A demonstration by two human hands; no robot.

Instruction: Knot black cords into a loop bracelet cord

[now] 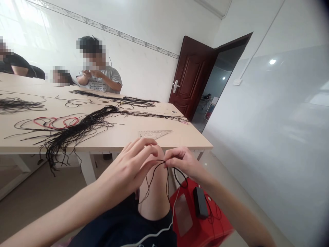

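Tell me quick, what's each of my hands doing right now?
Left hand: fingers loosely curled, thumb close to the black cord; can't tell if it grips it.
Right hand: closed, pinching the cord between thumb and fingers.

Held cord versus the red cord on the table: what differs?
The held cord is black; the other, the red cord, is red. The held cord is pinched in the right hand, off the table; the red cord lies on it. Both are thin and curved.
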